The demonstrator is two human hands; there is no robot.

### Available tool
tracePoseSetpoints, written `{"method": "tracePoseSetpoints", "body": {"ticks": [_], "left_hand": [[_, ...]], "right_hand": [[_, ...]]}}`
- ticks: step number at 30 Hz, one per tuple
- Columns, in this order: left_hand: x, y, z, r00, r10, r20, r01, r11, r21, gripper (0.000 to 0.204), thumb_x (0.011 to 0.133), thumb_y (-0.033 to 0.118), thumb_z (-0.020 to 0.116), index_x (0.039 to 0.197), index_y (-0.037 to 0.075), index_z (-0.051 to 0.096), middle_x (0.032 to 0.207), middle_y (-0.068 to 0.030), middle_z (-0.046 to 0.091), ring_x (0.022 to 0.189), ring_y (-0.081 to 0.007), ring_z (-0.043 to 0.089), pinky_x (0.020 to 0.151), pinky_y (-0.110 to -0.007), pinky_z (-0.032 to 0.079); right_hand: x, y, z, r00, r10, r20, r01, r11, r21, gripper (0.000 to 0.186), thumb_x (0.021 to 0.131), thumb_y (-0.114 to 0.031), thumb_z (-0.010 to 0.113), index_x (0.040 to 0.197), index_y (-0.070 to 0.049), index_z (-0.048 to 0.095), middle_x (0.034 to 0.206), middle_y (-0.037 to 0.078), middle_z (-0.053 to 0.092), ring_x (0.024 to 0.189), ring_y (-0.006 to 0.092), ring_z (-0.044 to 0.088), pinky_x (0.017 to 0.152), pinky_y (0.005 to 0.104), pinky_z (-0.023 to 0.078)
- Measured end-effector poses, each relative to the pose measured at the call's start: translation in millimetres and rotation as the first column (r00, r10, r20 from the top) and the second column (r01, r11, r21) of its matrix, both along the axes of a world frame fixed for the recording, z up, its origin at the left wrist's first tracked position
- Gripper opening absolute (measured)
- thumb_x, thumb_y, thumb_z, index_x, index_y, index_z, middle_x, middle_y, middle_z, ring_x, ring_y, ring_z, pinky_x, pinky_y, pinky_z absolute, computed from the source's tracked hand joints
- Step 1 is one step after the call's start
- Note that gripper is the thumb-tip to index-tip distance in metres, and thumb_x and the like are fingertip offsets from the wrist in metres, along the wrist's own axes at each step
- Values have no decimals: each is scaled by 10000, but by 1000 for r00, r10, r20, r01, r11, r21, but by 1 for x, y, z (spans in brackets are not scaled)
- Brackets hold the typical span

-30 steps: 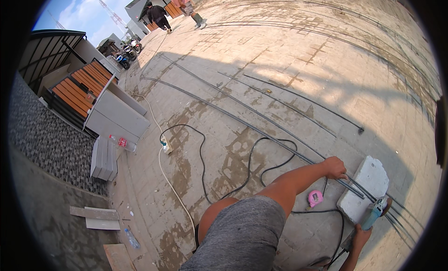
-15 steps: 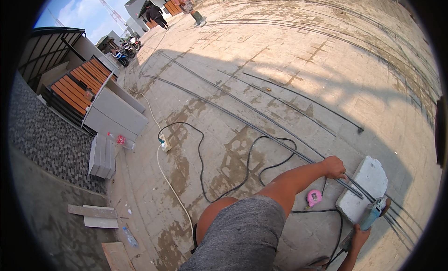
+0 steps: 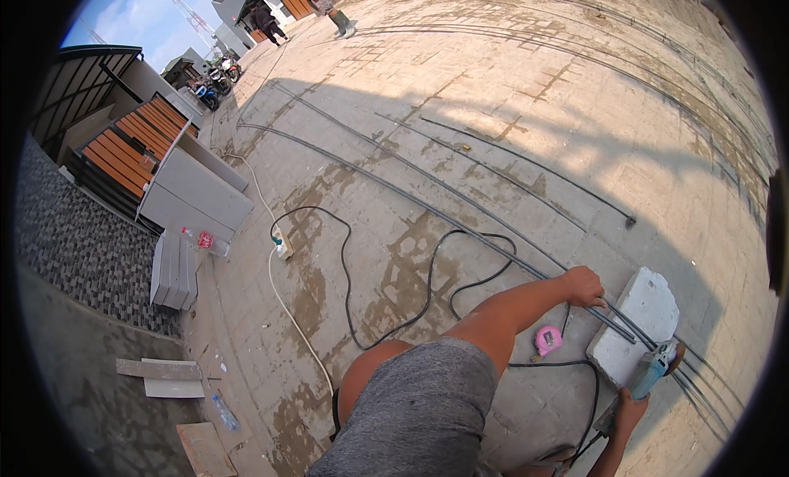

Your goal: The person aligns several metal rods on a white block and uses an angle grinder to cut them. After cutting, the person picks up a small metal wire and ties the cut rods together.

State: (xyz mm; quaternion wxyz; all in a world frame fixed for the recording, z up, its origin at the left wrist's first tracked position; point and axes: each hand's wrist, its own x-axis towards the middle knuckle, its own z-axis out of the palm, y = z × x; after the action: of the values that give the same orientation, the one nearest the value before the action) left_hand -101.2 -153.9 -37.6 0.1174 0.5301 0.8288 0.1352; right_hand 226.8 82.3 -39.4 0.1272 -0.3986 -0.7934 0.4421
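My left hand [image 3: 585, 286] is closed around the thin steel rods [image 3: 526, 267], just left of a rough white concrete block [image 3: 637, 317]. The rods run across the top of that block, and their short ends lie over it. In my right hand [image 3: 630, 411] is a teal angle grinder [image 3: 652, 370], held by its body at the block's lower right edge. Its brownish disc [image 3: 675, 359] meets or sits right by the rods; exact contact cannot be made out. A pink tape measure [image 3: 548, 340] lies on the ground left of the block.
A black power cord [image 3: 431, 288] loops over the paving to a white extension socket [image 3: 283, 245]. More rods [image 3: 526, 173] lie farther off. Grey panels [image 3: 174, 271], a plastic bottle [image 3: 212, 244] and board scraps [image 3: 173, 378] line the left wall. Two people and parked motorbikes [image 3: 215, 82] are far back.
The whole view has shifted slightly. My left hand stays on the rods and my right hand keeps the grinder at nearly the same spot. The far people have moved a little.
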Motion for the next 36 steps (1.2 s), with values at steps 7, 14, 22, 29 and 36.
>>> {"method": "tracePoseSetpoints", "body": {"ticks": [7,14,22,29,36], "left_hand": [[-1,1,-6,1000,-2,-1,2,1000,6,586,976,623,531,847,100,760,812,-192,727,837,-402,720,764,-509,554],[-1,-1,-1,999,-30,-12,30,999,19,586,1005,599,502,856,86,743,780,-197,712,807,-416,710,749,-522,549],[0,-2,18,998,-14,65,20,996,-89,591,1042,595,446,938,91,737,837,-201,724,859,-413,708,785,-520,548],[3,8,27,1000,-18,21,20,994,-112,528,1043,531,502,856,69,677,741,-223,682,768,-446,671,696,-554,513],[4,11,23,1000,-10,-29,7,994,-111,510,1033,515,541,841,60,665,725,-238,672,749,-454,664,687,-560,514]], "right_hand": [[-1,1,7,996,2,90,7,995,-97,787,699,-165,741,1382,136,491,1251,274,621,1122,390,626,1017,426,480],[-3,-3,10,996,12,92,-4,997,-79,780,691,-169,748,1365,136,500,1222,266,631,1091,386,634,995,417,493],[-10,-25,47,997,-21,74,28,995,-92,678,683,-192,789,1249,92,545,1078,218,675,931,340,676,860,419,539],[-14,-32,66,971,-61,232,66,998,-14,771,703,-306,822,1307,81,539,1136,291,705,1068,429,702,934,461,552],[-18,-32,81,956,-51,289,72,995,-64,831,704,-334,834,1348,76,506,1125,304,703,1057,444,701,924,472,559]]}}
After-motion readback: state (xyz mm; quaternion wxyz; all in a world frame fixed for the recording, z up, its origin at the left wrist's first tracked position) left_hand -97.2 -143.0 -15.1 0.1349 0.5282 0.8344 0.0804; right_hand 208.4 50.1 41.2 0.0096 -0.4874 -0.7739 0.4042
